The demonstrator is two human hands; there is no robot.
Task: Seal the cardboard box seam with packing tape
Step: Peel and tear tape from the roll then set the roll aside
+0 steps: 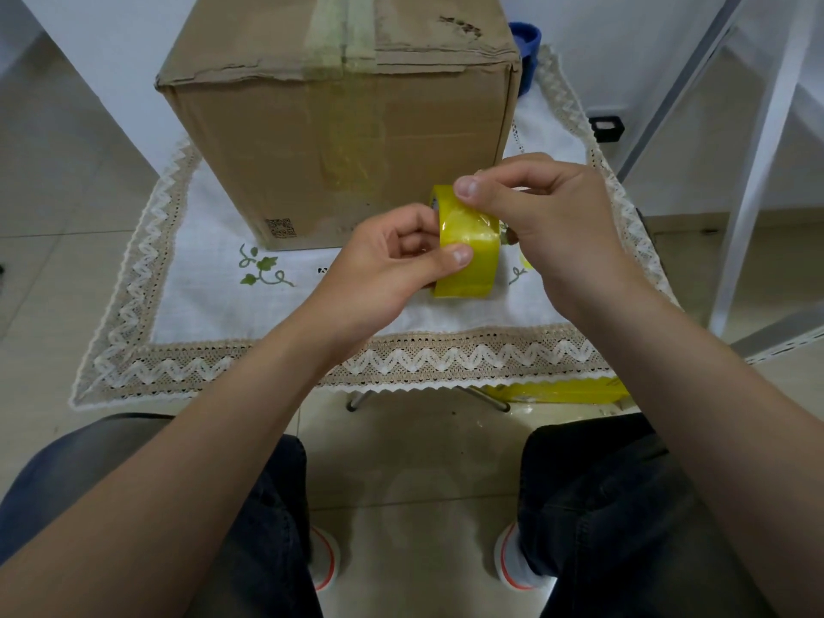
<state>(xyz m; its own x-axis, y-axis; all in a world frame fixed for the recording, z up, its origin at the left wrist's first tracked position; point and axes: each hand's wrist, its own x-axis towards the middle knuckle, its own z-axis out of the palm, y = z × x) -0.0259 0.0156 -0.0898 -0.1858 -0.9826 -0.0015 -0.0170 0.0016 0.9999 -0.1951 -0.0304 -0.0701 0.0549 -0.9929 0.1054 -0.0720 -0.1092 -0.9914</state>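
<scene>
A tall brown cardboard box (339,140) stands on the small table, its top seam covered by a strip of yellowish tape (341,42). In front of the box, above the table, I hold a yellow roll of packing tape (468,256) on edge. My left hand (383,265) grips the roll from its left side, thumb pressed on the outer band. My right hand (548,216) grips it from the right, thumb tip on the top of the roll. Both hands are near the box's lower right corner, not touching it.
A white cloth with a lace border (401,359) covers the table. A blue object (526,46) sits behind the box's right side. A yellow tape piece (557,390) hangs under the cloth's front right edge. A white frame (758,171) stands at right. My knees are below.
</scene>
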